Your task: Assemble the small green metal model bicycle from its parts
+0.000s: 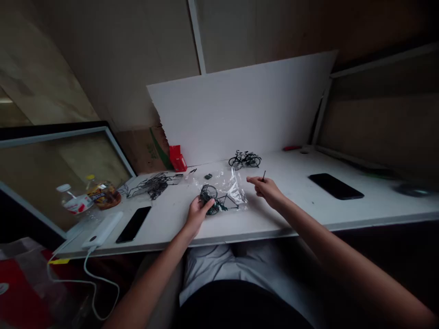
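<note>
My left hand [196, 215] is closed on a dark miniature bicycle part with wheels [210, 194], its thumb over the top, near the table's front edge. Beside it, thin dark frame pieces [229, 201] lie over a clear plastic bag [236, 185]. To the right of the bag, my right hand [268, 191] is raised a little, index finger pointing left. A thin dark stick [264, 175] sticks up from its closed fingers; its lower end is hidden. A small dark piece [208, 176] lies on the far side of the bag.
Assembled miniature bicycles [244, 159] stand at the back. Dark parts sprues [156, 185] and a red box [177, 159] are to the left. Bottles [103, 194], a power strip [103, 230] and a phone [133, 224] sit farther left; another phone [336, 186] lies right.
</note>
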`<state>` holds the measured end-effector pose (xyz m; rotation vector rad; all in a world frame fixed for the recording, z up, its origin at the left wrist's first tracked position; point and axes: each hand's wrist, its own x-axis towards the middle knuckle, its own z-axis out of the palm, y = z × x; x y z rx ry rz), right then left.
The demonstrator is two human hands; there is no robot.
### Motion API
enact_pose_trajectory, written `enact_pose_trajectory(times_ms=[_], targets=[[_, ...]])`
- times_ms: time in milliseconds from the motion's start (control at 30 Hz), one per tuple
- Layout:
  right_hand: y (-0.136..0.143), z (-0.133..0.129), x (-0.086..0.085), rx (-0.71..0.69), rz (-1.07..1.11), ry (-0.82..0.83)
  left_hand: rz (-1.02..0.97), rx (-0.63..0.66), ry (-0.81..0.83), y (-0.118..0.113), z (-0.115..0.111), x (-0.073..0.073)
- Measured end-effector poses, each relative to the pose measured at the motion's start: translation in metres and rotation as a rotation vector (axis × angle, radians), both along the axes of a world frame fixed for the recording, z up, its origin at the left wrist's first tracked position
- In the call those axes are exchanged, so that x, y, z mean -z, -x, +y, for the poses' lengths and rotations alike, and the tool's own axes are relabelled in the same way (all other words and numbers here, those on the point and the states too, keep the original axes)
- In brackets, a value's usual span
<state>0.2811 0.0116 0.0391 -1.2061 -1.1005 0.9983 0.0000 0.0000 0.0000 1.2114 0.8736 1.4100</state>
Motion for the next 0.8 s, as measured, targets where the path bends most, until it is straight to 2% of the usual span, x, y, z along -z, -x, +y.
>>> enact_pose_trajectory(times_ms=[200, 300, 467, 533, 633, 700, 800], targets=[[0.005, -0.011, 0.012, -0.006, -0.019, 0.083, 0.058, -0.029, 0.134, 0.012, 0.007, -0.012], [0.010, -0.011, 0.016, 0.033, -0.075, 0.062, 0.147, -0.041, 0.061, 0.027, 0.012, -0.025], [0.011, -0.002, 0.022, 0.080, -0.141, -0.033, 0.169, -0.149, -0.055, 0.050, 0.024, -0.038], [0.012, -0.004, 0.022, -0.007, -0.117, -0.063, 0.164, -0.167, -0.044, 0.054, 0.027, -0.039], [0.015, -0.014, 0.017, -0.320, -0.036, -0.073, 0.188, -0.158, 0.013, 0.053, 0.026, -0.036], [0.018, -0.022, 0.013, -0.486, -0.055, -0.036, 0.207, -0.128, 0.042, 0.048, 0.024, -0.034], [0.021, -0.028, 0.012, -0.556, -0.138, 0.015, 0.195, -0.089, 0.014, 0.042, 0.021, -0.032]])
